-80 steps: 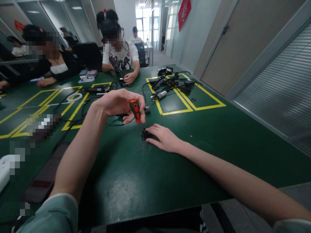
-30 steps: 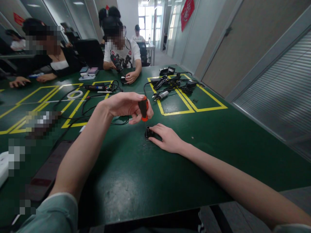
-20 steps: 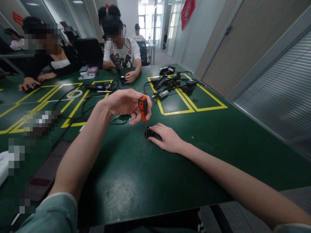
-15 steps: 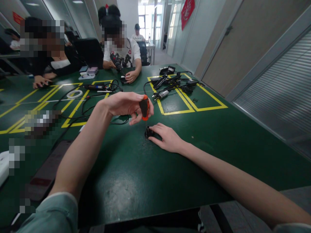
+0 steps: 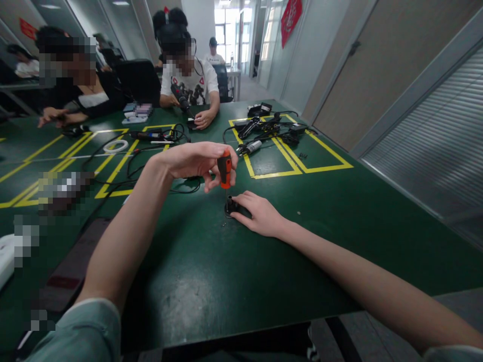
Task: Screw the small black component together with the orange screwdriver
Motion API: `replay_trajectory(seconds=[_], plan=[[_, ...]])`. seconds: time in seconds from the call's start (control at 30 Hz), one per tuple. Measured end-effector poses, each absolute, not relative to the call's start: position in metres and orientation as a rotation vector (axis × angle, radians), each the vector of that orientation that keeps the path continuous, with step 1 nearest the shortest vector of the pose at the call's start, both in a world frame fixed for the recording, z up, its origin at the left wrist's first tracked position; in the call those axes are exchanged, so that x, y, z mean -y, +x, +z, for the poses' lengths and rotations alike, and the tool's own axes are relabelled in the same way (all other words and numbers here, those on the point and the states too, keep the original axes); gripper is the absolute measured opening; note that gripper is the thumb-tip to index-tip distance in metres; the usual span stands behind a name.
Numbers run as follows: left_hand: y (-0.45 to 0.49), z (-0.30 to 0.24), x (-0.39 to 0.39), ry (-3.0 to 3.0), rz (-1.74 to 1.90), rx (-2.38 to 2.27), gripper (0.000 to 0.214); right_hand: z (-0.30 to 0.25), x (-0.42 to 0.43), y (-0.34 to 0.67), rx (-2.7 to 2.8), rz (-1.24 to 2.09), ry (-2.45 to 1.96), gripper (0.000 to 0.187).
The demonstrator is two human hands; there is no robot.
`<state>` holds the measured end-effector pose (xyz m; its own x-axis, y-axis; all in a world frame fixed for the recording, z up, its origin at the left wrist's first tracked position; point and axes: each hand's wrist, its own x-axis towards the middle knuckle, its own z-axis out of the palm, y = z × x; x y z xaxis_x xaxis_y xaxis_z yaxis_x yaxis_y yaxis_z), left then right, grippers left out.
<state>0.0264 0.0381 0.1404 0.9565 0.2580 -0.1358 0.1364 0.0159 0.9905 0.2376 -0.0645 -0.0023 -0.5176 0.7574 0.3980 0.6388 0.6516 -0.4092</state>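
My left hand (image 5: 202,163) is closed around the orange and black handle of a screwdriver (image 5: 225,171). The screwdriver stands upright, its thin shaft pointing down to a small black part (image 5: 231,206) on the green table. Whether the tip sits in a screw is too small to tell. My right hand (image 5: 260,213) comes from the right and grips that black part between thumb and fingers, pressing it to the tabletop. A short dark tube rises from the part. A few tiny bits, perhaps screws (image 5: 224,224), lie just in front of it.
Black cables and tools (image 5: 260,128) lie inside yellow tape frames at the back right. More cables and a black tool (image 5: 147,135) lie back left, near a white ring (image 5: 115,146). A phone (image 5: 71,266) rests at left. Two co-workers (image 5: 190,85) sit across the table.
The screwdriver handle has turned in my left hand, showing more orange. My right hand and the black part keep their place. The co-worker at far left has raised their hands from a dark object.
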Motion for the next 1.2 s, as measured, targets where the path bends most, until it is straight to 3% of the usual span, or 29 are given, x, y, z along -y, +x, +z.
replay_trajectory(seconds=[0.77, 1.07, 1.2], plan=[[0.027, 0.147, -0.031, 1.768, 0.195, -0.451, 0.061, -0.002, 0.064, 0.239, 2.324, 0.291, -1.071, 0.028], [0.045, 0.158, 0.004, 2.379, 0.623, -0.737, 0.025, -0.004, 0.064, 0.237, 2.308, 0.28, -1.089, 0.026], [0.054, 0.159, 0.023, 2.58, 0.703, -0.845, 0.024, -0.004, 0.064, 0.237, 2.31, 0.277, -1.096, 0.026]])
